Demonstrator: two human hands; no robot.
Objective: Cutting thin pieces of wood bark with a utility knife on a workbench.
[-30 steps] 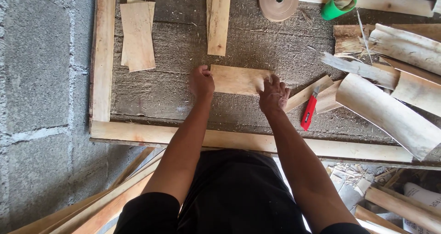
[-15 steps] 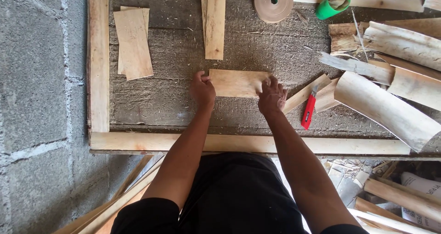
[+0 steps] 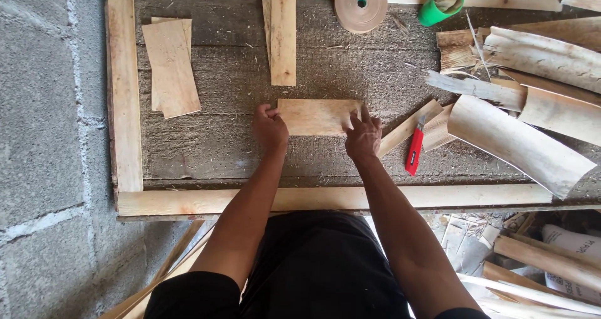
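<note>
While both hands stay (as before), wood sheet (image 3: 316,117) pinched, left hand (image 3: 270,127), right hand (image 3: 362,135)

You stand at a rough, dark workbench (image 3: 238,156) strewn with sawdust and framed by pale wooden battens (image 3: 125,93) along its left, near and far edges. To your left rises a grey block wall (image 3: 44,106) with lighter mortar lines. Below the bench's near edge, long wooden slats (image 3: 156,281) lean at the left, and on the right the floor holds planks (image 3: 544,256) and scraps of paper (image 3: 463,237). Even, soft daylight falls throughout, with faint shadows.
</note>
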